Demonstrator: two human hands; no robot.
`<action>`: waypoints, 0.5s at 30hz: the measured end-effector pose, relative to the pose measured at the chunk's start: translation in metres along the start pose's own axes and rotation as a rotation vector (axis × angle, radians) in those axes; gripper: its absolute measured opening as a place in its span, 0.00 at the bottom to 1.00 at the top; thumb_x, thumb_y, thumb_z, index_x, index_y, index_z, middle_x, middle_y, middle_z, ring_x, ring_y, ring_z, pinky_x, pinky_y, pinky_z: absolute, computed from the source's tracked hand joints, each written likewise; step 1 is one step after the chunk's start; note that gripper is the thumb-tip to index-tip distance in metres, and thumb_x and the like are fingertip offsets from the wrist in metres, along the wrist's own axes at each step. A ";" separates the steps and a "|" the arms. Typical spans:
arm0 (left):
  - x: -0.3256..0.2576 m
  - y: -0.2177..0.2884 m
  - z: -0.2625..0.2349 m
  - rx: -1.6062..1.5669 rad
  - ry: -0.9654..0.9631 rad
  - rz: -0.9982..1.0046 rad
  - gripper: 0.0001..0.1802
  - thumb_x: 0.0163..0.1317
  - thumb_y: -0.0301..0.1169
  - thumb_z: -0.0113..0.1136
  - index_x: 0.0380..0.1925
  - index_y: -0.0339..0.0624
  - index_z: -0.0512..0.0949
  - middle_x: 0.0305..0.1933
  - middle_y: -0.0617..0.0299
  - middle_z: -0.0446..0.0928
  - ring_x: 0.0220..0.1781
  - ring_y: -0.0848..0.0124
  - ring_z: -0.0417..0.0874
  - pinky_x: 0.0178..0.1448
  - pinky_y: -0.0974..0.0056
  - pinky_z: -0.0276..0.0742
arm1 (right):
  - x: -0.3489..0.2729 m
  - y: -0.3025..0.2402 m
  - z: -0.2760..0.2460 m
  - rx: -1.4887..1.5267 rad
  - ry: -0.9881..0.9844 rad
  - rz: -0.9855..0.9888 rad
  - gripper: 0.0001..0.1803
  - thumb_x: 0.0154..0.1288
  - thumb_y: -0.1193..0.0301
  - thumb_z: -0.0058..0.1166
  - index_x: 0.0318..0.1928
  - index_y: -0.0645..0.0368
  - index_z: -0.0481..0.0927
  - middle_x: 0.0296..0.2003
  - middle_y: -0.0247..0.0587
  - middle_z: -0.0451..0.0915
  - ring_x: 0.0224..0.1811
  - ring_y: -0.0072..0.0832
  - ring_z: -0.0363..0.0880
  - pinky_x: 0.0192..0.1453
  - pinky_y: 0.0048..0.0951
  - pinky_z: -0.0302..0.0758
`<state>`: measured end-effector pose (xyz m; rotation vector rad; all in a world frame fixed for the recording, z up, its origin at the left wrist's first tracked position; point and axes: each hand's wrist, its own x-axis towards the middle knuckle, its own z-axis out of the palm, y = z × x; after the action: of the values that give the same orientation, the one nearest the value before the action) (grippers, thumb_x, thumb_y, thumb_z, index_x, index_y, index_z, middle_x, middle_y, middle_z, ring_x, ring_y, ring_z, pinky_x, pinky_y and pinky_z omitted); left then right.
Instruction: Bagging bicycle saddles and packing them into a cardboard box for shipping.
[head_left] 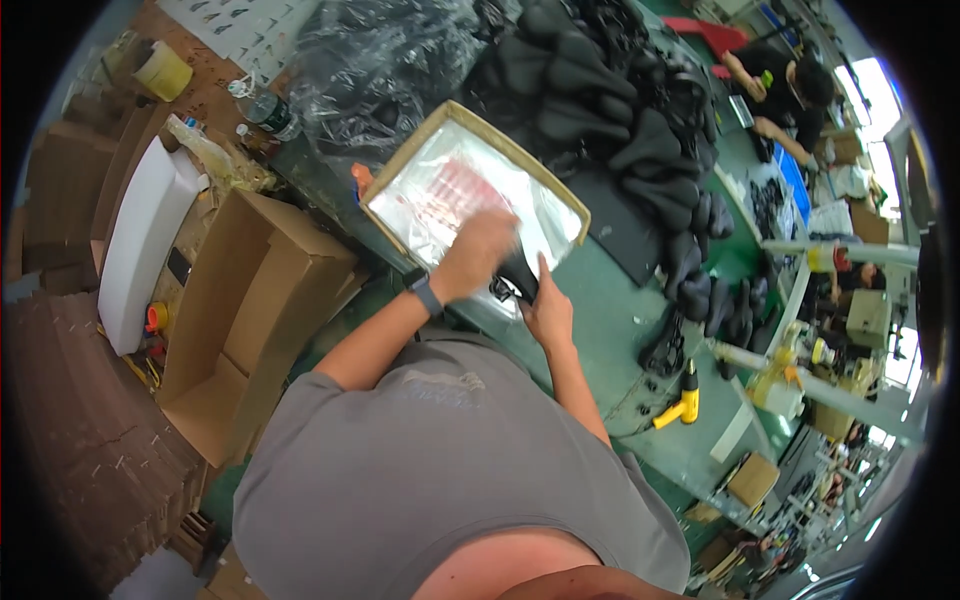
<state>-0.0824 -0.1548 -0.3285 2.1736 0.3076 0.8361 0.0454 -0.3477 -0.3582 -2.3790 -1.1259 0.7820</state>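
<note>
My left hand, with a dark watch on its wrist, is blurred by motion and lies on a stack of clear plastic bags with red print. The bags sit in a shallow tan-rimmed tray on the green table. Whether its fingers pinch a bag is unclear. My right hand is just right of it at the tray's near corner, gripping a small black padded part that rests at the edge of the bags.
An open cardboard box stands at my left, with a white foam block beyond it. A pile of black padded parts fills the table's far side. A yellow power tool lies at right. Another person works at the far right.
</note>
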 end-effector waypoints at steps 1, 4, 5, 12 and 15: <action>0.009 0.023 -0.020 -0.118 -0.162 0.082 0.05 0.68 0.28 0.58 0.40 0.39 0.80 0.58 0.46 0.80 0.63 0.45 0.78 0.69 0.46 0.71 | 0.002 -0.014 -0.006 0.095 -0.039 0.164 0.57 0.53 0.71 0.75 0.80 0.59 0.54 0.49 0.63 0.84 0.52 0.57 0.85 0.52 0.47 0.81; 0.022 0.062 -0.077 -0.273 -0.155 -0.019 0.08 0.75 0.30 0.55 0.37 0.38 0.77 0.61 0.48 0.76 0.66 0.52 0.74 0.73 0.51 0.67 | 0.011 -0.006 0.008 0.759 0.128 0.147 0.49 0.58 0.71 0.74 0.75 0.62 0.59 0.49 0.57 0.82 0.37 0.45 0.87 0.42 0.41 0.84; 0.020 0.058 -0.098 -0.387 -0.115 -0.135 0.09 0.78 0.31 0.53 0.38 0.38 0.77 0.61 0.49 0.76 0.66 0.56 0.74 0.73 0.52 0.67 | 0.014 -0.020 -0.010 1.047 -0.016 0.250 0.39 0.62 0.75 0.67 0.71 0.61 0.63 0.47 0.56 0.82 0.34 0.42 0.86 0.35 0.39 0.83; 0.049 -0.019 -0.120 -1.126 -0.219 -0.791 0.15 0.78 0.39 0.60 0.51 0.39 0.73 0.45 0.61 0.79 0.47 0.76 0.78 0.53 0.67 0.76 | 0.088 -0.101 -0.046 0.924 0.342 0.014 0.21 0.76 0.69 0.56 0.64 0.63 0.72 0.46 0.42 0.82 0.40 0.25 0.82 0.43 0.29 0.82; 0.126 -0.055 -0.104 -0.737 -0.225 -0.574 0.44 0.62 0.34 0.77 0.73 0.39 0.63 0.67 0.59 0.73 0.65 0.71 0.77 0.69 0.62 0.75 | 0.124 -0.156 -0.066 0.532 0.326 -0.295 0.30 0.78 0.72 0.50 0.77 0.65 0.65 0.72 0.57 0.71 0.77 0.46 0.67 0.80 0.45 0.60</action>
<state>-0.0530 0.0004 -0.2599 1.3610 0.4038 0.2958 0.0627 -0.1631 -0.2594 -1.7684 -0.9552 0.4894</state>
